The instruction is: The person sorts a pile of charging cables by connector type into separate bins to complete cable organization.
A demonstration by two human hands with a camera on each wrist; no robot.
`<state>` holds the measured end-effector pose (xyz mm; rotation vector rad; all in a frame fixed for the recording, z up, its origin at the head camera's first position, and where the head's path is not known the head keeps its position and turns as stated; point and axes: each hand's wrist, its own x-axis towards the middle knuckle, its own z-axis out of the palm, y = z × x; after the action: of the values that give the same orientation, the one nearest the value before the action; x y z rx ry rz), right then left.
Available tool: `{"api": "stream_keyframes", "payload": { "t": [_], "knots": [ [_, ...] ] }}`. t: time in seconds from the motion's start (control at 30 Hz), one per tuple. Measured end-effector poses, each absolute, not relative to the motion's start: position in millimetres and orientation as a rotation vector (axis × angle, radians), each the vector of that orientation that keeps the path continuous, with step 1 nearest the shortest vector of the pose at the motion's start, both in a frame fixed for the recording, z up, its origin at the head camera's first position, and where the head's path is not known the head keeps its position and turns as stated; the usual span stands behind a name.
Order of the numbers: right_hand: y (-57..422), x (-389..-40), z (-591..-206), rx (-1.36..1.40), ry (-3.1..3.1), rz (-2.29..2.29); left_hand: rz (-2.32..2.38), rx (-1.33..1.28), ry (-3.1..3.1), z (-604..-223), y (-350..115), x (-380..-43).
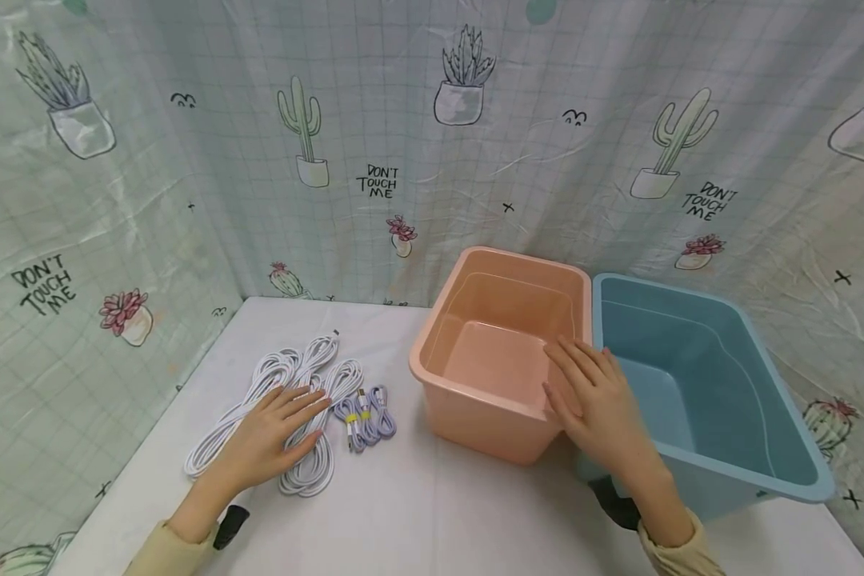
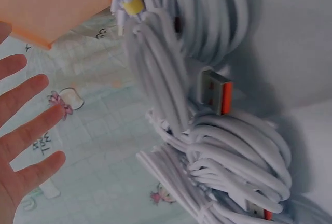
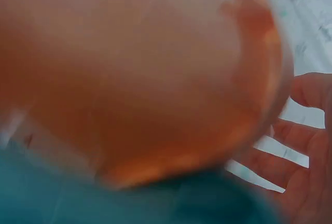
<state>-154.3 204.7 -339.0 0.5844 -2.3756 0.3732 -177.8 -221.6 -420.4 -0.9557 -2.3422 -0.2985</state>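
Note:
My left hand (image 1: 266, 440) hovers with spread, straight fingers over several coiled white cables (image 1: 308, 478) at the left of the table. In the left wrist view, the bundled white cables (image 2: 238, 156) show a USB plug (image 2: 218, 92) with an orange insert; the fingers (image 2: 31, 136) are apart from them. Right of that hand lie small lilac cables (image 1: 382, 412), some with yellow ties. My right hand (image 1: 601, 408), fingers extended and holding nothing, is over the near right corner of a pink bin (image 1: 468, 400). I cannot tell whether it touches the rim.
A blue bin (image 1: 727, 472) stands close against the pink one on the right, partly behind my right forearm. The white tabletop (image 1: 446, 528) runs along the front. A cactus-print curtain (image 1: 245, 184) closes off the back and both sides.

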Motion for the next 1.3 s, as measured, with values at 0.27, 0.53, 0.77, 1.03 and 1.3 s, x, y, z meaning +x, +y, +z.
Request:
{"api": "stream_keyframes", "payload": {
  "t": [0.27, 0.53, 0.77, 1.03, 1.3],
  "knots": [
    [262, -137, -341, 0.392, -2.393, 0.383, -0.241, -1.000, -2.377, -432, -224, -190],
    [317, -123, -340, 0.245, -2.467, 0.339, -0.165, -1.037, -2.404, -440, -224, -203],
    [353, -114, -343, 0.055, -2.593, 0.297, -0.122, -1.063, -2.413, -440, -228, -214],
    [388, -109, -346, -0.130, -2.712, 0.221, -0.040, -1.045, -2.474, -442, -234, -228],
    [401, -113, -351, -0.180, -2.857, 0.304, 0.110, -0.996, -2.537, -446, -235, -245]
  ]
}}
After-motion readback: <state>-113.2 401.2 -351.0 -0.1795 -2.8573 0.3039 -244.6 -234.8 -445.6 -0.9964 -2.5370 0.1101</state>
